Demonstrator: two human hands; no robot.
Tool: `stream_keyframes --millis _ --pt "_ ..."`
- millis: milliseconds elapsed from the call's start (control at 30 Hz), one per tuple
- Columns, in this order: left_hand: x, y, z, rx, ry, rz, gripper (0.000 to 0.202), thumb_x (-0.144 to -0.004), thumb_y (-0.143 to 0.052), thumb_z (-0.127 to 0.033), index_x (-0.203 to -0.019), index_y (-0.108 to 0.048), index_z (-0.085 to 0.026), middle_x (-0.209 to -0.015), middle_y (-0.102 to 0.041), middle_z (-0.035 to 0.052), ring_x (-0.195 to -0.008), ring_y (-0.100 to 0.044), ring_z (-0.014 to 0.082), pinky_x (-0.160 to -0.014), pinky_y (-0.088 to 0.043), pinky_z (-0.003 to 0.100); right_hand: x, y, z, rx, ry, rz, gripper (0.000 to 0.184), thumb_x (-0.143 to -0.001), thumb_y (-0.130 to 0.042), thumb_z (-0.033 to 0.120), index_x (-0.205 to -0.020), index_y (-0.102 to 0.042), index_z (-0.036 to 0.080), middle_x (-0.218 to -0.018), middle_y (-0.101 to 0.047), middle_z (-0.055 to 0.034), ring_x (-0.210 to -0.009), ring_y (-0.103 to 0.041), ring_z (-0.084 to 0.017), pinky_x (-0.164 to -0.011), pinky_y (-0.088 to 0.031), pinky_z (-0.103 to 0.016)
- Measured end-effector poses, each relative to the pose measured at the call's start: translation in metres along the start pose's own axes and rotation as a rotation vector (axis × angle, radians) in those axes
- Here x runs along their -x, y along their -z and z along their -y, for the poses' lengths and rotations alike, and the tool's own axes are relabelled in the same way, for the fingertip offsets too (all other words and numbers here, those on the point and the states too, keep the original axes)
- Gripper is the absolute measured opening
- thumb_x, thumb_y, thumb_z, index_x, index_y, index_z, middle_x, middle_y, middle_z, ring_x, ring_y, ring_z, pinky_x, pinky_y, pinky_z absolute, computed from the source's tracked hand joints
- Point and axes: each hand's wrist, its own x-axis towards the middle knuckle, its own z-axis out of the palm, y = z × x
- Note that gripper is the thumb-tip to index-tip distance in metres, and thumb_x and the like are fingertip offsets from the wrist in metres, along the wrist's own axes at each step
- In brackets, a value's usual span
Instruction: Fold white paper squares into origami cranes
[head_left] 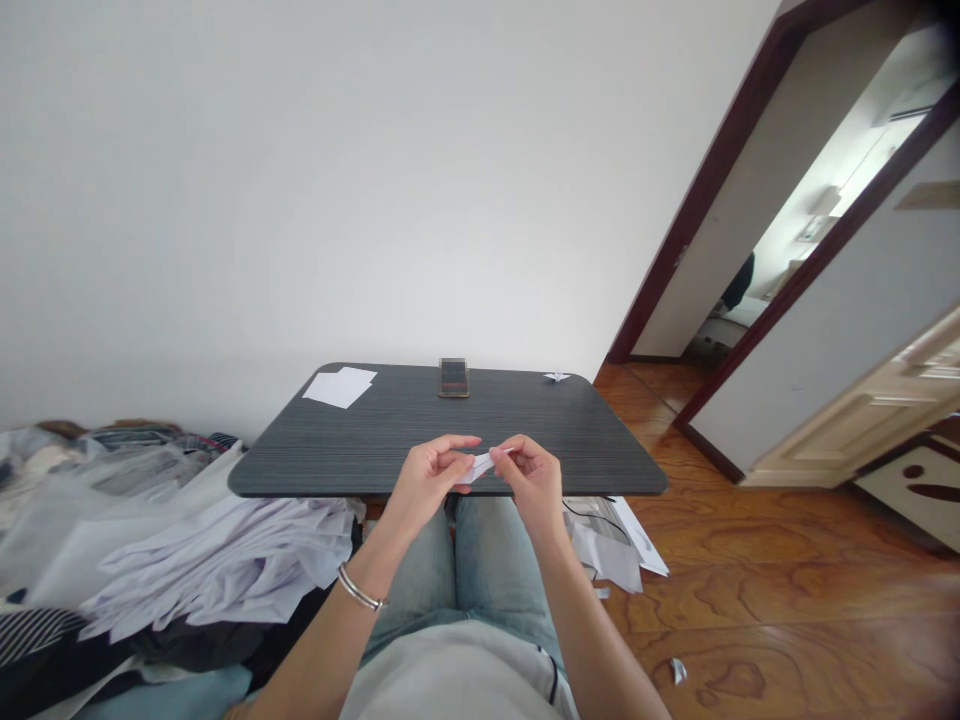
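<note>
- Pinching one end of a small folded paper (478, 467) between the fingers (454, 441) of the left hand (431, 472).
- Gripping its other end with the right hand (534, 472).
- Holding it over the near edge of the dark worktop (390, 425).
- Facing a small device (454, 379), with white sheets (339, 387) leftward and a paper figure (556, 377) rightward.

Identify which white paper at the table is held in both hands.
The folded paper pinched by the left hand and right hand; the flat sheets and pointed paper shape lie on the table, far left and far right respectively.
</note>
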Motion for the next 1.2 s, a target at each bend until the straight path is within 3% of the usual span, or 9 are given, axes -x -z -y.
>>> stream_keyframes --millis 500,967,1200 --pt "0.0024 -0.0022 -0.0012 -0.133 -0.114 -0.008 0.037 -0.075 -0.058 -0.027 -0.107 -0.063 -0.009 -0.063 -0.067 0.0018 -0.057 -0.058 0.0117 -0.056 -0.047 0.020 0.0000 -0.0021 -0.0033 -0.120 -0.063 -0.020 0.020 -0.069 -0.071 0.033 -0.067 -0.059 0.016 -0.048 -0.060 0.0029 -0.041 -0.054 -0.010 -0.043 -0.044 -0.021" --pt "0.0008 -0.0024 0.0016 -0.171 -0.144 -0.022 0.037 -0.076 -0.056 -0.026 -0.109 -0.062 -0.009 -0.056 -0.061 -0.0013 -0.051 -0.051 0.0100 -0.051 -0.039 0.019 0.0012 -0.0003 -0.0035 -0.082 0.098 -0.032 0.011 -0.083 -0.055 0.031 -0.087 -0.053 0.020 -0.053 -0.058 0.0052 -0.045 -0.055 -0.011 -0.048 -0.044 -0.022" --pt "-0.0050 0.0002 0.0030 -0.226 -0.142 -0.028 0.019 -0.071 -0.064 -0.030 -0.071 -0.066 -0.011 -0.062 -0.064 0.0034 -0.055 -0.052 0.0107 -0.052 -0.038 0.020 0.0061 -0.0019 -0.0061 0.159 0.168 0.003 0.012 -0.086 -0.049 0.030 -0.094 -0.052 0.021 -0.059 -0.060 0.0027 -0.051 -0.058 -0.013 -0.054 -0.048 -0.024"
